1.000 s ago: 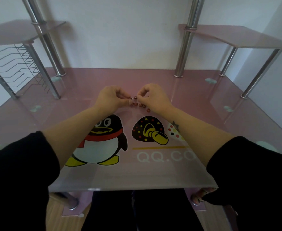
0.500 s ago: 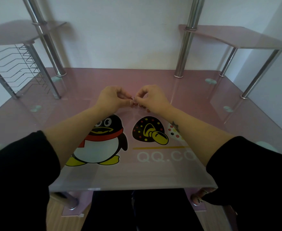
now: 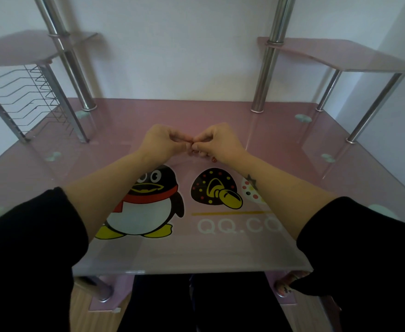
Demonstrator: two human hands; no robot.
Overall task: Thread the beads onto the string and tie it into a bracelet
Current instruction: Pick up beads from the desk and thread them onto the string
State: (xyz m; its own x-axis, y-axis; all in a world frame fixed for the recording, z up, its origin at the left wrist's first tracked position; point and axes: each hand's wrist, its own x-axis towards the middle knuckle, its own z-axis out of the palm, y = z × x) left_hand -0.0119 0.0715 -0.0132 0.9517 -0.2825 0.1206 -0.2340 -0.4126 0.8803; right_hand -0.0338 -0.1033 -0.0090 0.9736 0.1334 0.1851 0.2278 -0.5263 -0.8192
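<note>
My left hand (image 3: 162, 142) and my right hand (image 3: 217, 142) meet fingertip to fingertip above the pink glass desk (image 3: 280, 144). Both pinch at a small dark red bead (image 3: 191, 141) between thumbs and forefingers. The string itself is too thin to make out. Several more dark red beads (image 3: 200, 153) lie or hang just under my right hand, one bead (image 3: 214, 160) by the wrist. Whether those are strung I cannot tell.
A penguin print (image 3: 146, 200) and a mushroom print (image 3: 214, 188) cover the desk's near half. Chrome posts (image 3: 265, 68) rise at the back. A wire rack (image 3: 22, 97) stands back left, with raised glass shelves (image 3: 340, 53) left and right.
My right hand has moved left to close the gap, so the fingertips of both hands now touch at the bead. The arms otherwise stay in place.
</note>
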